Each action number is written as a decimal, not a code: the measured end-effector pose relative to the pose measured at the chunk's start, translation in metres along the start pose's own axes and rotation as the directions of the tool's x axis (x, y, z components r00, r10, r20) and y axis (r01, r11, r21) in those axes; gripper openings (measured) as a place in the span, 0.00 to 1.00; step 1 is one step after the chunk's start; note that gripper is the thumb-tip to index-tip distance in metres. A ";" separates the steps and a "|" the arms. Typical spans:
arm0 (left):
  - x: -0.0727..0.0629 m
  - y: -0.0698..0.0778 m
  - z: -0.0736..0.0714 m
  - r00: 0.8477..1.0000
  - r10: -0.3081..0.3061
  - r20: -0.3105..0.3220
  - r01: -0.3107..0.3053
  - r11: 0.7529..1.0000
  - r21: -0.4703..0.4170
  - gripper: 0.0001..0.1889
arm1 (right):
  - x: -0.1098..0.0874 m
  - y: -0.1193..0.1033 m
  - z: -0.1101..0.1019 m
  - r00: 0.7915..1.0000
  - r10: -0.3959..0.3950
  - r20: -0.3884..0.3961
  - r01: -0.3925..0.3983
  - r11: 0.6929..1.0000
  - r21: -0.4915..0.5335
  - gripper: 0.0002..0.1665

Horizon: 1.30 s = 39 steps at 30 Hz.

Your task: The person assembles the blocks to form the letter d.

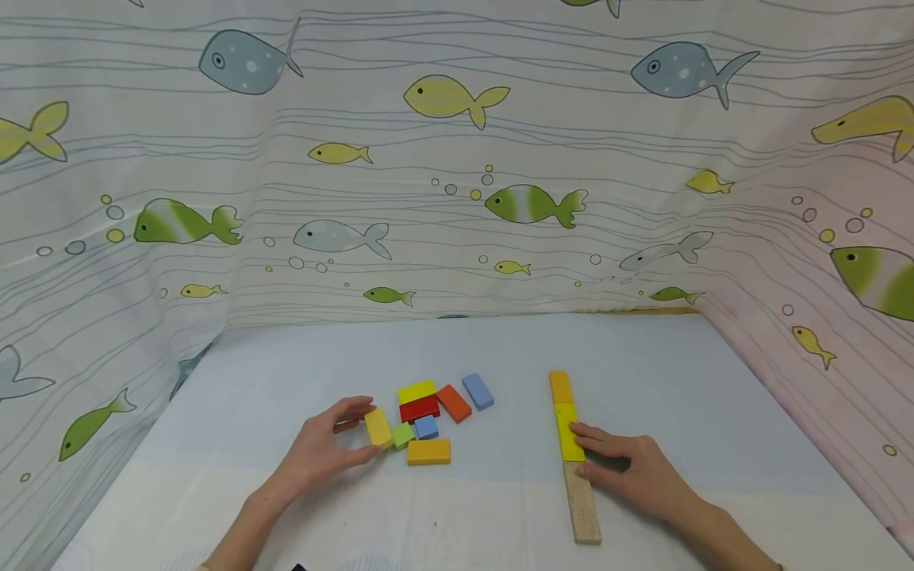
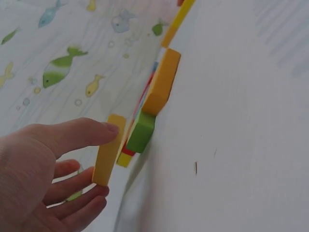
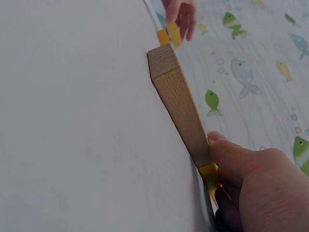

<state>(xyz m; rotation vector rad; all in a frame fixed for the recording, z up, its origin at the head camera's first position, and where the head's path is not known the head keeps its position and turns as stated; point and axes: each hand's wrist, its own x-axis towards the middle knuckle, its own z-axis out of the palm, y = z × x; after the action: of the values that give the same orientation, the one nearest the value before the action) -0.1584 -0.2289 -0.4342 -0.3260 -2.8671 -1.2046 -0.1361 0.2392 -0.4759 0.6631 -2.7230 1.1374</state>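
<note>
Whitish curtain [image 1: 443, 170], fishy wavy-line print all over, wraps back and both sides. Pale tabletop [image 1: 500, 519] below, tiny dark speck [image 1: 435, 524] near front. Small black thing [image 1: 299, 567] at bottom edge, honestly can't tell what.

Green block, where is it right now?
In the head view, the green block sits left of centre, between the yellow block in the left hand and the small blue block.

Tan block [image 3: 181, 108]: grained wood, matt. Left-held yellow block [image 1: 378, 428]: smooth, painted-looking. Backdrop [image 1: 428, 174]: cloth-like.
</note>
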 end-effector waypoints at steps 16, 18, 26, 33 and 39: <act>0.001 0.016 0.016 0.999 -0.011 0.032 0.014 0.997 -0.081 0.33 | -0.001 0.004 0.000 0.999 -0.025 -0.022 0.025 1.000 0.000 0.30; 0.002 0.021 0.020 0.999 -0.006 0.042 0.010 0.996 -0.093 0.33 | -0.001 0.004 0.000 0.999 -0.031 -0.022 0.031 1.000 0.003 0.29; 0.011 0.042 0.042 0.990 0.087 0.114 -0.069 0.985 -0.158 0.32 | 0.000 0.002 0.000 0.999 -0.036 -0.025 0.036 0.999 -0.017 0.29; 0.020 0.055 0.060 0.974 0.176 0.145 -0.151 0.973 -0.173 0.31 | 0.000 0.002 0.001 0.999 -0.040 -0.019 0.040 0.999 -0.018 0.29; 0.026 0.068 0.069 0.956 0.235 0.176 -0.197 0.957 -0.212 0.30 | 0.000 0.003 0.002 0.998 -0.050 -0.022 0.050 0.999 -0.011 0.28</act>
<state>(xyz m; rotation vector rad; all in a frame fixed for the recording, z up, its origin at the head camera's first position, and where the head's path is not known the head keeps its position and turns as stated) -0.1660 -0.1288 -0.4321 -0.7881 -2.7777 -1.4829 -0.1373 0.2400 -0.4791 0.7088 -2.6758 1.1121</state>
